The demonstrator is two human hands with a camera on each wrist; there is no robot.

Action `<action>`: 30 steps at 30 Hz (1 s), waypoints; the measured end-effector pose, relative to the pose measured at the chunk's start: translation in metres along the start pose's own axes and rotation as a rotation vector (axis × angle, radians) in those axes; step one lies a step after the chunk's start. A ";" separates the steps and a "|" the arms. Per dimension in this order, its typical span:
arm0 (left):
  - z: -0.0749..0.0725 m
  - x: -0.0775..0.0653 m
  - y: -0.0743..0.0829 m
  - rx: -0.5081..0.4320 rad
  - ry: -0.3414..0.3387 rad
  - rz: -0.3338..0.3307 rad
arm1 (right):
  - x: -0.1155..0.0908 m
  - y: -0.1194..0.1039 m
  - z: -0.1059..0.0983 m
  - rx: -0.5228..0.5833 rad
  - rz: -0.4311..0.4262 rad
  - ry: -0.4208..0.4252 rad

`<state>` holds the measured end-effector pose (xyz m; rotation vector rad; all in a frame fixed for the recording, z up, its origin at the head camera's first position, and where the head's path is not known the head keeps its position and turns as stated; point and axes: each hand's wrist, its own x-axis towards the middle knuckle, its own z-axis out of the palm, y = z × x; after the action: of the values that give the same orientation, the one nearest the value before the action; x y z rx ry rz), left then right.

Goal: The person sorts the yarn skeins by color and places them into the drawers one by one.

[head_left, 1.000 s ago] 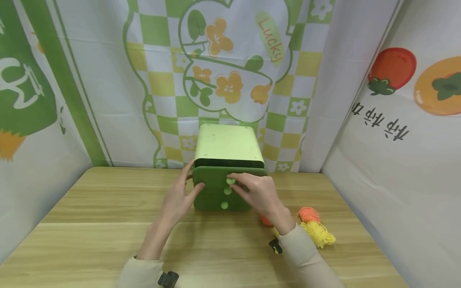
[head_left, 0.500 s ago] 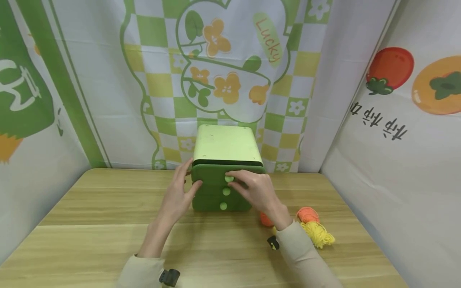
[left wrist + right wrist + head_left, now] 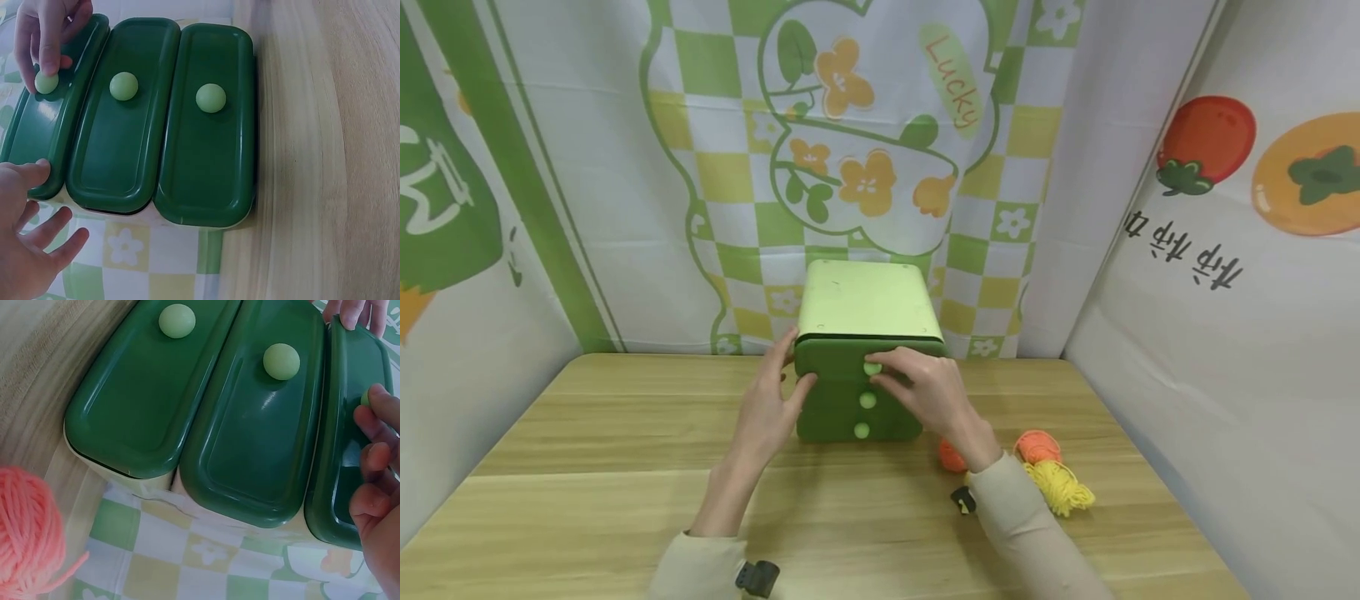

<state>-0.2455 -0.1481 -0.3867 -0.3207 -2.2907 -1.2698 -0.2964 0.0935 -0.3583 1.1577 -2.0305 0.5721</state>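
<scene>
A small light-green cabinet [image 3: 868, 300] has three dark green drawers, each with a round pale green knob. My right hand [image 3: 928, 392] pinches the top drawer's knob [image 3: 871, 367] between thumb and fingers. The top drawer [image 3: 831, 358] is almost flush with the two below, under a thin dark gap. At its left end is my left hand [image 3: 767, 404], the thumb on the drawer front and the other fingers spread loosely along the side. In the left wrist view, the middle drawer [image 3: 115, 150] and the bottom drawer [image 3: 206, 156] are pushed in, their knobs untouched.
Right of the cabinet lie an orange yarn ball [image 3: 1039, 447] and a yellow yarn bundle [image 3: 1060, 487]. Another orange yarn ball [image 3: 952, 456] is partly hidden by my right wrist. A small black object [image 3: 962, 500] is beside the right sleeve. A patterned cloth [image 3: 865, 150] hangs behind the wooden table [image 3: 625, 467].
The top drawer has moved inward, and the dark gap beneath the cabinet top has narrowed. Both hands have gone with it, the right still pinching the knob. The head view has shifted slightly.
</scene>
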 end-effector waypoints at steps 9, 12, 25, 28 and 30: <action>0.004 0.001 -0.002 -0.004 0.053 0.022 | 0.001 0.002 0.003 0.007 0.020 0.009; 0.005 0.001 -0.002 -0.008 0.071 0.026 | 0.000 0.000 0.003 0.000 0.046 0.008; 0.008 0.000 -0.003 0.004 0.106 0.056 | -0.008 -0.004 0.003 0.013 0.012 0.066; 0.008 0.000 -0.004 0.001 0.108 0.062 | -0.011 -0.005 0.004 0.026 0.001 0.074; 0.008 0.000 -0.005 -0.006 0.109 0.063 | -0.013 -0.005 0.005 0.031 -0.002 0.068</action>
<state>-0.2503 -0.1442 -0.3934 -0.3150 -2.1689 -1.2326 -0.2893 0.0946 -0.3710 1.1423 -1.9690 0.6357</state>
